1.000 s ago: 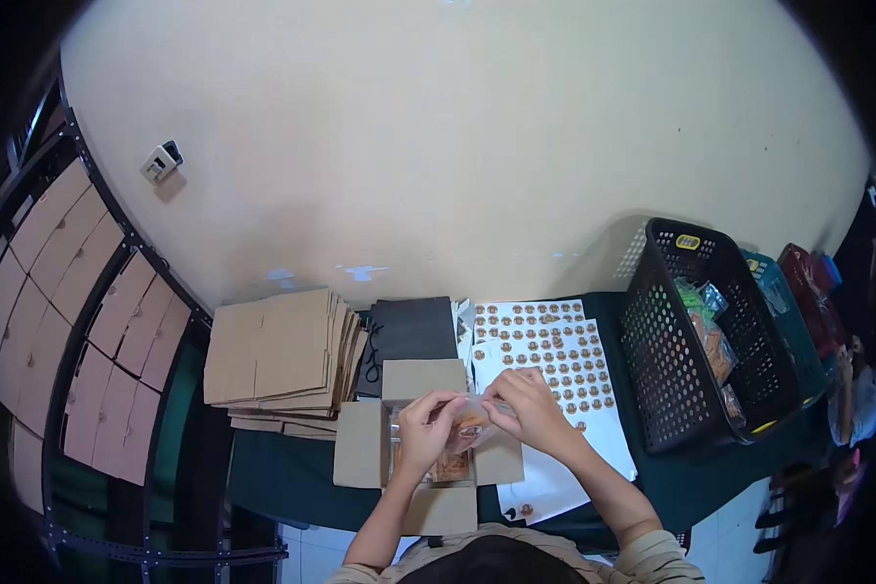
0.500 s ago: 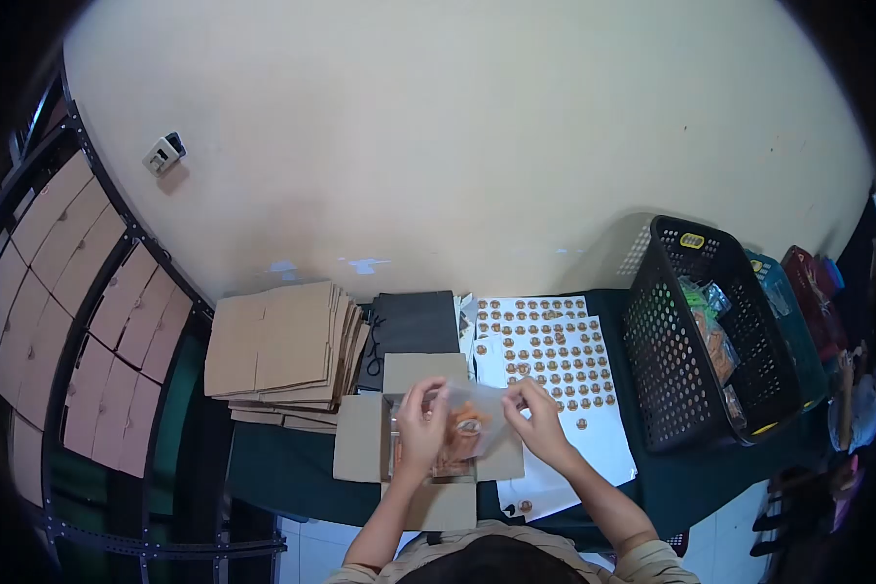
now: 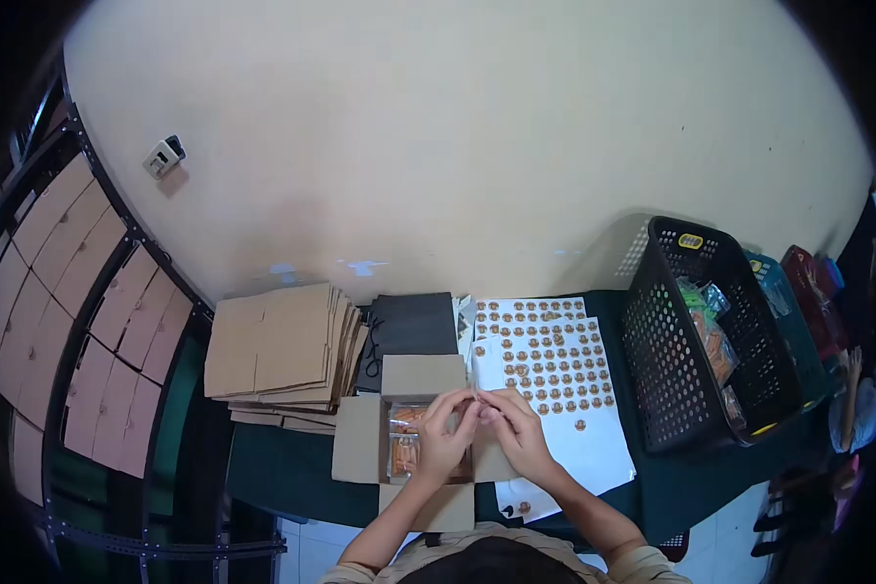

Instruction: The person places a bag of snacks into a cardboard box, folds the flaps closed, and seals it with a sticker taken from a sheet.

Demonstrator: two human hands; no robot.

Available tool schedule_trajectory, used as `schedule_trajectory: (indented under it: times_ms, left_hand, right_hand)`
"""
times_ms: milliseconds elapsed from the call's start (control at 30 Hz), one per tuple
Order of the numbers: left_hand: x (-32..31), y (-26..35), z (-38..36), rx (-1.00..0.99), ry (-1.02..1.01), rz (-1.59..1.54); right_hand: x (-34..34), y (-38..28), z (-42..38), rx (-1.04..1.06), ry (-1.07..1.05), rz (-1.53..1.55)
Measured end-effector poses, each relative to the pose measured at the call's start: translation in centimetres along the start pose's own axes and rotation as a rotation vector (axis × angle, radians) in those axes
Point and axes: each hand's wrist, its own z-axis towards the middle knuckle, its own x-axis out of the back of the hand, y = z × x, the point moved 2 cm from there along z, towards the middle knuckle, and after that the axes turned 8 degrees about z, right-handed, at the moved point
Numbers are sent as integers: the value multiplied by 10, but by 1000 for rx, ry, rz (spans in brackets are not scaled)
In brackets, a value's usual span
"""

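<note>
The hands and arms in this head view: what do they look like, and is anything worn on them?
They are a person's: the left hand and right hand are bare, five-fingered, without gloves. No cables or wristwatch show. The forearms are bare too, with beige short sleeves at the bottom edge.

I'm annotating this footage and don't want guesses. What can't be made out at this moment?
All in the head view:
Pinch of the left hand and right hand: the hands cover it.
Part of the box interior: behind the left hand.
Print on labels: too small.
Basket bottom: behind its wall.
Rack: cut off at left edge.
</note>
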Motion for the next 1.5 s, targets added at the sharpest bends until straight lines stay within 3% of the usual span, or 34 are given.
schedule_trajectory:
  times_ms: [233,300,500,567,633,900,1133,1167,1233,1300,1333,1433,1500]
  left_hand:
    - [1,1,-5,90,54,3]
    - [1,1,-2,168,41,-53]
    - [9,3,7,35,-139,-11]
    - [11,0,6,46,-174,-1]
    - [13,-2,6,111,-151,5]
    - [24,-10,12,193,-16,-30]
    - [22,-13,6,281,23,-178]
    - [21,-14,6,247,14,-253]
    - [21,-15,-1,214,13,-320]
    - [20,-13,-21,52,-172,-441]
    - [21,-11,-29,54,-171,-436]
    - [17,5,-55,-191,-359,161]
    - [13,-6,-67,-166,-326,140]
  right_hand:
    - [5,-7,-2,83,-35,-274]
    - [8,-17,1,235,-4,-541]
    - [19,-30,18,276,18,-743]
    - [20,-23,16,190,-117,-657]
    - [19,-25,16,241,-79,-611]
    - [31,-22,12,104,-141,-451]
    - [44,-22,12,-70,-128,-11]
    - [47,-16,10,-71,-142,-9]
    - [55,-8,9,-117,103,259]
    - [59,-6,2,-233,179,404]
    - [61,-1,-3,-329,214,541]
    - [61,18,-14,-474,253,733]
    - [53,27,-18,-611,328,945]
